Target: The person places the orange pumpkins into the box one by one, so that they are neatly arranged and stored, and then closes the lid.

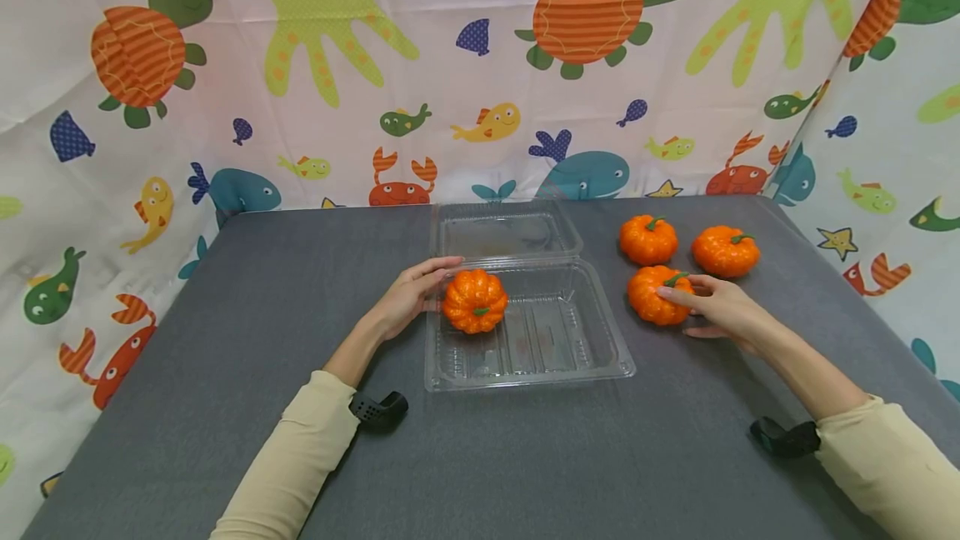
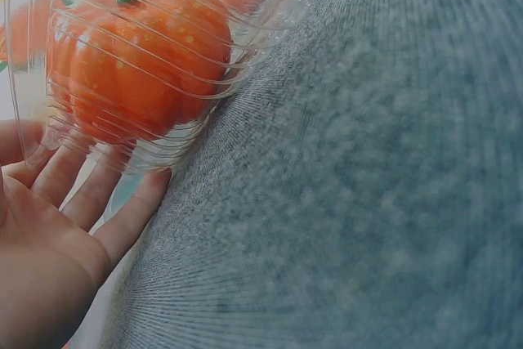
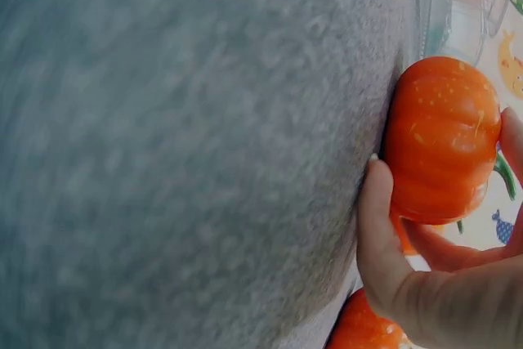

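Note:
An orange mini pumpkin (image 1: 475,301) with a green stem sits at the left side of a clear plastic clamshell container (image 1: 555,369), whose lid (image 1: 502,237) lies folded back behind it. My left hand (image 1: 411,297) is at the container's left wall; its extended fingers (image 2: 118,218) touch the outside of the ridged plastic. To the right of the container, my right hand (image 1: 723,312) holds a second pumpkin (image 1: 651,297) low at the table, thumb on its near face and fingers around its right side. This pumpkin (image 3: 445,136) fills the hand's reach in the right wrist view.
Just behind the right hand stand two more pumpkins, one at the left (image 1: 648,240) and one at the right (image 1: 724,252). A grey cloth covers the table (image 1: 525,465). A curtain (image 1: 495,148) printed with sea animals hangs along the back and sides.

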`<state>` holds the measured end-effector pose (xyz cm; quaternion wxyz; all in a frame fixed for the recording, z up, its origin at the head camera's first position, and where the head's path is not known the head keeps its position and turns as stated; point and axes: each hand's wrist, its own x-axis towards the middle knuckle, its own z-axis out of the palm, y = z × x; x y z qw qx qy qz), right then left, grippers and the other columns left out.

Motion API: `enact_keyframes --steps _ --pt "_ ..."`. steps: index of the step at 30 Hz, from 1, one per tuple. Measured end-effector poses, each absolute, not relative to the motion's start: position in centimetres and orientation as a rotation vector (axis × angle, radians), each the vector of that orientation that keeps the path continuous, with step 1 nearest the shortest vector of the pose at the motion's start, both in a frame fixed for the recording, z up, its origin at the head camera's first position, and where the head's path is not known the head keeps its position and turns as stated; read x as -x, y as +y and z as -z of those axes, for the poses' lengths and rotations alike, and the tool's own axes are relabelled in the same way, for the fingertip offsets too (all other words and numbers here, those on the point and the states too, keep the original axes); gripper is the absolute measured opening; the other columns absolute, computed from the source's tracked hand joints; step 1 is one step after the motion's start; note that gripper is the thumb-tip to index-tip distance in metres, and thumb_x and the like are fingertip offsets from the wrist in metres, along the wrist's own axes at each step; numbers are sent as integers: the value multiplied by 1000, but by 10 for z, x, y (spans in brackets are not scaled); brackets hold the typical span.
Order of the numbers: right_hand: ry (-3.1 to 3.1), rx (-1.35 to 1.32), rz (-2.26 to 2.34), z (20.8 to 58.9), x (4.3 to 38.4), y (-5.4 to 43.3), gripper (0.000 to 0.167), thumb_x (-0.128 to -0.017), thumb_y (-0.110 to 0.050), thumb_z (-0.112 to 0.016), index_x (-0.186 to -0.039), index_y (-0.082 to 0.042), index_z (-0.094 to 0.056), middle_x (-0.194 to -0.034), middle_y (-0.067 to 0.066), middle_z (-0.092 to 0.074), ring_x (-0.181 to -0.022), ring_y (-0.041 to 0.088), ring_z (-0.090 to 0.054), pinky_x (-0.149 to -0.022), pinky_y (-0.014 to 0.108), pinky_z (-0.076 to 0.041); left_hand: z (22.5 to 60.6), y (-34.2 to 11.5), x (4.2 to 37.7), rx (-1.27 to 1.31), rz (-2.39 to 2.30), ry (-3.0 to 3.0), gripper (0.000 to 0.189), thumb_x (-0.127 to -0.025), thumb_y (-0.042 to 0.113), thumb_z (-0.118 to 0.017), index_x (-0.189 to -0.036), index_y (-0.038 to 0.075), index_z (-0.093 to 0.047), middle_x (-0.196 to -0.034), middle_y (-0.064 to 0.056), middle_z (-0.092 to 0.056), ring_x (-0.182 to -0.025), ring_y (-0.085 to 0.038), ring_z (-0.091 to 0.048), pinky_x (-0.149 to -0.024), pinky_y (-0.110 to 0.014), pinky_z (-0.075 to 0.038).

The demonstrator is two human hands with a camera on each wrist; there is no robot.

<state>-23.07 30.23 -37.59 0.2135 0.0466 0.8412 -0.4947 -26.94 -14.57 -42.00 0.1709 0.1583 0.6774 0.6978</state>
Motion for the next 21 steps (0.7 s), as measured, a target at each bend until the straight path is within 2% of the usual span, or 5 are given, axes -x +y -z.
enact_keyframes --steps 7,13,21 --pt "2370 -76 1343 375 229 300 96 -91 -46 -60 -150 3 -2 -143 35 -20 -119 40 -40 -84 36 -51 418 -146 270 -470 -1976 1926 41 -105 20 -37 -141 2 -43 -144 -13 -42 -121 -26 -47 -84 -37 -48" --pt "2268 -8 1530 376 223 300 91 -91 -30 -66 -153 -7 -2 -143 34 -19 -99 22 -57 -85 37 -50 417 -146 270 -467 -1976 1920 40 -105 18 -36 -141 3 -43 -144 -12 -42 -123 -27 -46 -84 -38 -48" --pt "2107 18 1735 379 219 299 87 -91 -12 -67 -152 -9 -5 -142 30 -13 -95 19 -61 -85 43 -49 418 -146 267 -458 -1979 1915 40 -105 18 -36 -141 3 -43 -145 -11 -40 -124 -27 -45 -84 -38 -48"
